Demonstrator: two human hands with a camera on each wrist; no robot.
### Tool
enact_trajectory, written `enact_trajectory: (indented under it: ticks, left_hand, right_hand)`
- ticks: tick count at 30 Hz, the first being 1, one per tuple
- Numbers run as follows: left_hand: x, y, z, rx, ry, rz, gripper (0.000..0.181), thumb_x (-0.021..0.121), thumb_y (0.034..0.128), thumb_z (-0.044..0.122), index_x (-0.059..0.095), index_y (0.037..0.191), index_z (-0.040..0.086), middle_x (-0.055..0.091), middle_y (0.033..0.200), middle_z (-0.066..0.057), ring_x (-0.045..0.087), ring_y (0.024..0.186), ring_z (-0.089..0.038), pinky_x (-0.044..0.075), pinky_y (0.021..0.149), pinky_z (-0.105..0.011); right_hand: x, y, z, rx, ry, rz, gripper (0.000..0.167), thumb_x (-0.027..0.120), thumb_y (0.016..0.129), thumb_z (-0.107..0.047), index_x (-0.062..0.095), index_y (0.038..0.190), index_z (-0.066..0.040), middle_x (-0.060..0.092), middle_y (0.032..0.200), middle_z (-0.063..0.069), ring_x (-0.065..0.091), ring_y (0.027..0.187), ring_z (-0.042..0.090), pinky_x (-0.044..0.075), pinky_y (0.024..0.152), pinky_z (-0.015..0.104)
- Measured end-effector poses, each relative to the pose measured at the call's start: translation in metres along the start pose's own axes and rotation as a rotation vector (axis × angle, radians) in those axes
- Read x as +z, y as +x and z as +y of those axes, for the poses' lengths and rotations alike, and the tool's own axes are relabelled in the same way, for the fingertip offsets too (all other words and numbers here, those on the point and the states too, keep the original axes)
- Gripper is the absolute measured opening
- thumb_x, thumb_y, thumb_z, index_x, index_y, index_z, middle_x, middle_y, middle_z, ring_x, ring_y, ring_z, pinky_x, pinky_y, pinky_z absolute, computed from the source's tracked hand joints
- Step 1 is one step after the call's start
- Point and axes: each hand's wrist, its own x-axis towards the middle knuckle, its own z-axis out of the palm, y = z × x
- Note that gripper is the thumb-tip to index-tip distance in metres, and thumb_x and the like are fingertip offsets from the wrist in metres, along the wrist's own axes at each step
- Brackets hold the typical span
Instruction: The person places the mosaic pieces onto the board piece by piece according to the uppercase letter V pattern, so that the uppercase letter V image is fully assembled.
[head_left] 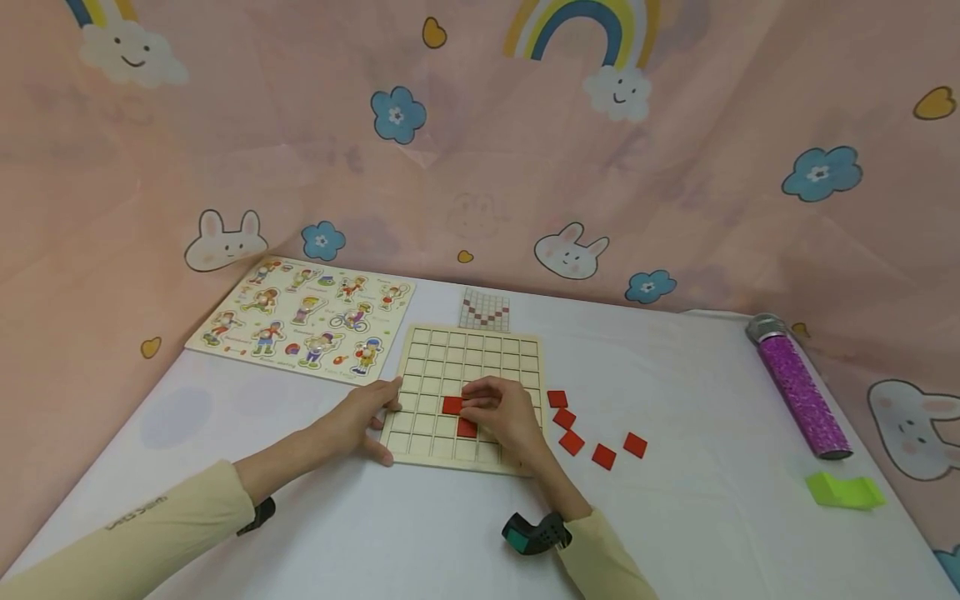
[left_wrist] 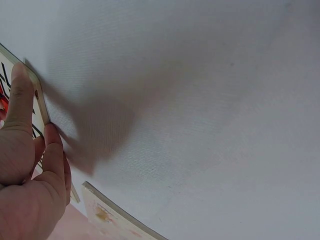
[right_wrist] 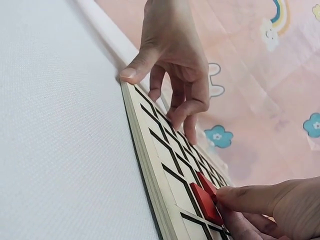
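Observation:
A pale wooden grid board (head_left: 433,452) lies on the white table. My left hand (head_left: 352,421) holds its left side, thumb at the near corner and other fingers bent along the edge; the left wrist view also shows this thumb (left_wrist: 20,100) on the corner. Two red square tiles lie diagonally on the board, a farther tile (head_left: 452,405) and a nearer tile (head_left: 467,427). My right hand (head_left: 506,412) reaches over the board, its thumb and index finger pinching the right end of the farther tile. Those fingertips partly cover that tile in the right wrist view.
Several loose red tiles (head_left: 572,442) are scattered right of the board. Behind it lies a small pattern card (head_left: 484,309) with a red zigzag. A picture puzzle board (head_left: 300,321) is at back left. A purple glittery tube (head_left: 806,396) and a green piece (head_left: 846,491) lie far right.

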Motion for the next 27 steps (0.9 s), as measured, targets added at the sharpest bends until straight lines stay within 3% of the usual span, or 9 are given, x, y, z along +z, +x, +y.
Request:
enact_trajectory:
  ticks: [20, 27]
  left_hand:
    - [-0.0005, -0.0011, 0.0023, -0.002, 0.004, 0.005, 0.108, 0.09, 0.0527, 0.007, 0.03, 0.14, -0.016, 0.058, 0.114, -0.014, 0.051, 0.08, -0.015, 0.049, 0.072, -0.024]
    - [-0.0006, -0.001, 0.0019, -0.006, -0.002, 0.0, 0.109, 0.09, 0.0536, 0.007, 0.028, 0.141, -0.016, 0.058, 0.114, -0.015, 0.052, 0.08, -0.015, 0.049, 0.072, -0.025]
  right_hand:
    - [0.0004, 0.0003, -0.0013, -0.003, 0.03, -0.028, 0.023, 0.073, 0.079, 0.006, 0.068, 0.1, 0.003, 0.07, 0.094, 0.013, 0.069, 0.084, 0.023, 0.054, 0.078, 0.028]
    - [-0.0078, 0.0035, -0.0011, 0.014, 0.002, -0.009, 0.022, 0.074, 0.079, 0.003, 0.069, 0.101, 0.0, 0.069, 0.095, 0.01, 0.068, 0.086, 0.021, 0.054, 0.078, 0.027]
